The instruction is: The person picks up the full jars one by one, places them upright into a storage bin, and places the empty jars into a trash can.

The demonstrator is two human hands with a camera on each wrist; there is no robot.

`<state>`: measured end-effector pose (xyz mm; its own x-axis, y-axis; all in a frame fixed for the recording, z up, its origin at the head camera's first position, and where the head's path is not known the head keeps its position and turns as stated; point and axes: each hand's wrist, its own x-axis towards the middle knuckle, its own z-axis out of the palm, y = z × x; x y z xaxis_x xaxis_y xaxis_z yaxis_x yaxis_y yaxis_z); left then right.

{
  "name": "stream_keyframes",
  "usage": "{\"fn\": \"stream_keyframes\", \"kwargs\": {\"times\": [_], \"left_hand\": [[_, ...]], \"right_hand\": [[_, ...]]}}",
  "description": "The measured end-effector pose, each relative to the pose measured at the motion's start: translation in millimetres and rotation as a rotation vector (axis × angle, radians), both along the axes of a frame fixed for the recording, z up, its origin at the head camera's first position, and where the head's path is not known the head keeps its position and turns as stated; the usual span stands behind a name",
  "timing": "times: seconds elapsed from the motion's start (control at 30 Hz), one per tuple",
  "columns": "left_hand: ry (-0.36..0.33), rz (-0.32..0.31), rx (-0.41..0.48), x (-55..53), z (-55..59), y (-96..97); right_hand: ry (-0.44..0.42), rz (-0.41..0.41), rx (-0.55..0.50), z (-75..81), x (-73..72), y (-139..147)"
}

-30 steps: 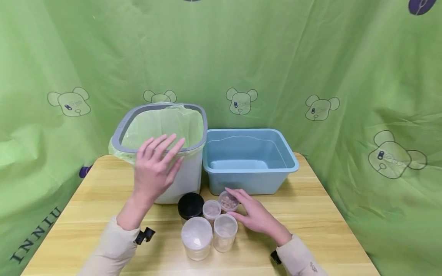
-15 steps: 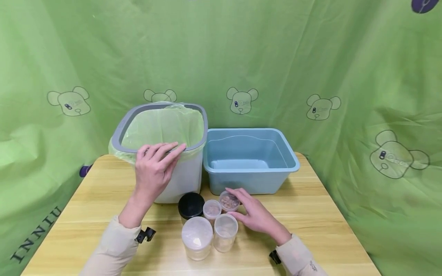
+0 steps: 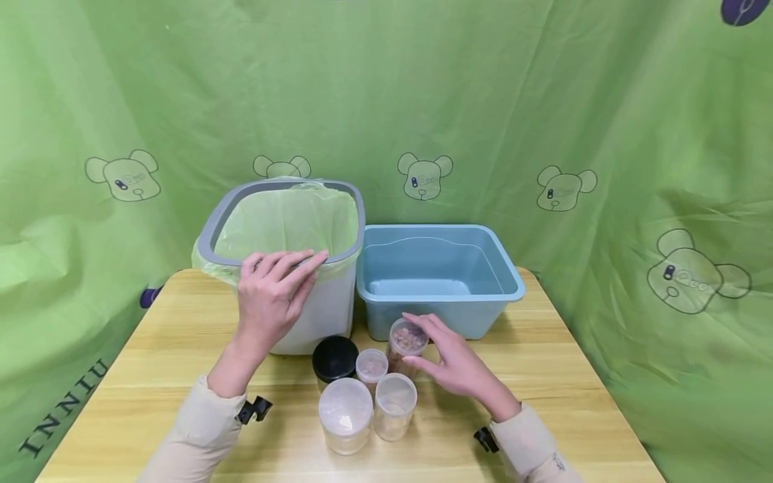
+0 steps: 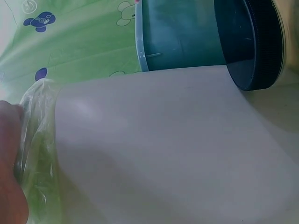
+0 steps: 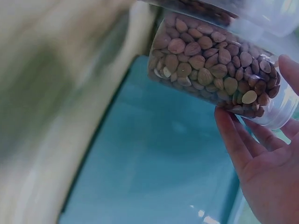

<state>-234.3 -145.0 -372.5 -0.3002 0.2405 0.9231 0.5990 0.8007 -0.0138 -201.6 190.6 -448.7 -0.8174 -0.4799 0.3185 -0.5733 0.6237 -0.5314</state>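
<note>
In the head view, my left hand (image 3: 268,292) holds the near rim of the white trash bin (image 3: 323,315), its fingers bent over the grey edge. A thin green liner bag (image 4: 42,144) covers that rim beside the hand in the left wrist view. With thumb and fingers, my right hand (image 3: 453,359) grips a clear jar of brown nuts or kernels (image 5: 210,65) near its lid. Close to it stand a smaller clear jar (image 3: 372,366), a clear jar with a translucent lid (image 3: 395,406), a wide white-lidded jar (image 3: 345,412) and a black-lidded jar (image 3: 335,360).
A blue plastic tub (image 3: 441,288) stands right of the bin, just behind the jars. All of it is on a wooden table (image 3: 543,389). Green cloth (image 3: 483,100) with bear prints hangs behind and at both sides.
My left hand has come down onto the bin's rim, its fingers now bent over it. My right hand has shifted the nut jar up and toward the tub, away from the other jars.
</note>
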Motion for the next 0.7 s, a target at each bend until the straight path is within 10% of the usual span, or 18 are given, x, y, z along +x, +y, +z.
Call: {"fn": "stream_keyframes", "kwargs": {"times": [0.7], "left_hand": [[-0.065,-0.013,0.046,1.5,4.9,2.9]], "right_hand": [[0.115,-0.005,-0.164,86.8,-7.4,17.1]]}}
